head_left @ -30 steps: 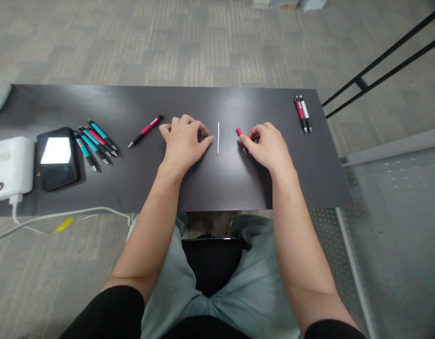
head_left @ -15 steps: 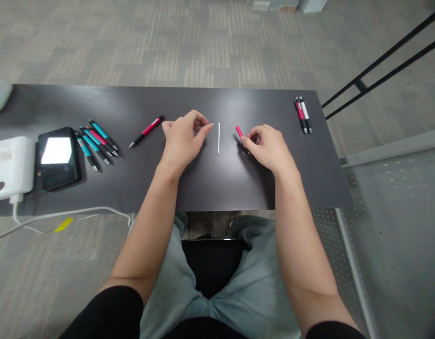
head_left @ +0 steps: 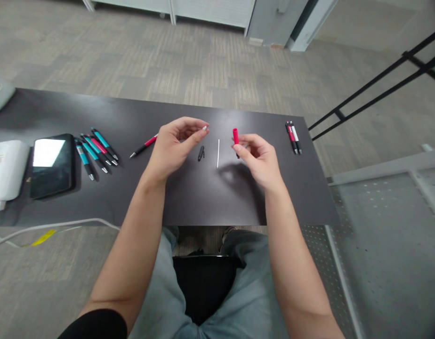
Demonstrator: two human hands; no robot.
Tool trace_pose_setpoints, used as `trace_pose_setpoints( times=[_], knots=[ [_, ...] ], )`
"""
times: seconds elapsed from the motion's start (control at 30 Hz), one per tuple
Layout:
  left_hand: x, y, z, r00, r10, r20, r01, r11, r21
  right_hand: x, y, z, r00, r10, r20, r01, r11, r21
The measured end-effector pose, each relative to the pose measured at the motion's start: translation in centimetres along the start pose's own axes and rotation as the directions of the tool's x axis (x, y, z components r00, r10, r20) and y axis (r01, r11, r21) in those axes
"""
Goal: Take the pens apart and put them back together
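Observation:
My left hand (head_left: 177, 146) pinches a small white piece (head_left: 205, 127) between thumb and forefinger, above the table; its exact kind is too small to make out. Below those fingertips a black pen clip part (head_left: 201, 153) lies on the dark tabletop. To its right, a thin silvery pen refill (head_left: 218, 154) rests lengthwise between my hands. A red pen barrel (head_left: 235, 136) stands nearly upright in the closed fingers of my right hand (head_left: 257, 157), its open end up and its dark lower part mostly hidden. Partly behind my left hand lies a red and black pen (head_left: 144, 146).
Several teal and red pens (head_left: 96, 149) lie at the left, beside a black device with a bright screen (head_left: 52, 167) and a white box (head_left: 7, 169) with a cable. Two pens, one red (head_left: 291, 138) and one white (head_left: 295, 138), lie at the far right.
My right hand has lifted the red barrel and turned it more upright. The black clip part now shows below my left hand, which has shifted left. The head view has tilted up.

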State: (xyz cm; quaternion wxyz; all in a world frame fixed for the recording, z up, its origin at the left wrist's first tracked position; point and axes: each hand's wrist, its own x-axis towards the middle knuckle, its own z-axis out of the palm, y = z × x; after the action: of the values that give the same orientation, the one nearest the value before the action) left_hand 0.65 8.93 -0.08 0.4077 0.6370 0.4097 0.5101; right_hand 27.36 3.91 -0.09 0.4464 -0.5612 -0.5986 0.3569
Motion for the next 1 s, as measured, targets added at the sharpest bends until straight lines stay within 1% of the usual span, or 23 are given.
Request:
trace_pose_setpoints(
  times=[0.13,0.27,0.43,0.5,0.6,0.73,0.83,0.9,0.93,1.0],
  knots=[
    [-0.3,0.7,-0.4,0.999,0.009,0.042,-0.011,0.999,0.03,-0.5,-0.5,0.6,0.996,-0.067,0.061,0.075,0.986,-0.149],
    [-0.5,1.6,-0.7,0.996,0.05,0.074,-0.058,0.993,0.108,-0.6,-1.1,0.9,0.992,-0.076,0.097,0.095,0.973,-0.211],
    [-0.5,2.0,-0.7,0.989,0.056,0.134,-0.073,0.99,0.123,-0.5,-1.4,1.3,0.988,-0.106,0.112,0.126,0.974,-0.188],
    [-0.6,2.2,-0.7,0.985,0.062,0.16,-0.082,0.989,0.122,-0.5,-1.3,1.3,0.988,-0.096,0.118,0.118,0.974,-0.195],
    [-0.6,2.5,-0.6,0.983,0.042,0.179,-0.065,0.99,0.123,-0.5,-1.1,1.4,0.988,-0.08,0.128,0.104,0.975,-0.197],
    [-0.7,2.5,-0.3,0.981,0.03,0.193,-0.041,0.998,0.054,-0.5,-0.9,1.8,0.985,-0.101,0.142,0.121,0.983,-0.141],
    [-0.7,2.2,-0.1,0.978,0.005,0.207,-0.009,1.0,0.015,-0.5,-1.1,2.0,0.983,-0.08,0.167,0.1,0.988,-0.116],
    [-0.6,2.1,0.1,0.98,-0.001,0.198,0.0,1.0,0.003,-0.5,-1.3,2.1,0.983,-0.055,0.176,0.077,0.989,-0.123],
    [-0.6,2.0,0.1,0.985,0.0,0.172,0.001,1.0,-0.007,-0.4,-1.4,2.1,0.984,-0.048,0.17,0.072,0.988,-0.139],
    [-0.5,1.8,0.2,0.997,-0.002,0.079,0.003,1.0,-0.019,-0.3,-1.5,2.3,0.989,-0.042,0.141,0.073,0.973,-0.22]
  ],
)
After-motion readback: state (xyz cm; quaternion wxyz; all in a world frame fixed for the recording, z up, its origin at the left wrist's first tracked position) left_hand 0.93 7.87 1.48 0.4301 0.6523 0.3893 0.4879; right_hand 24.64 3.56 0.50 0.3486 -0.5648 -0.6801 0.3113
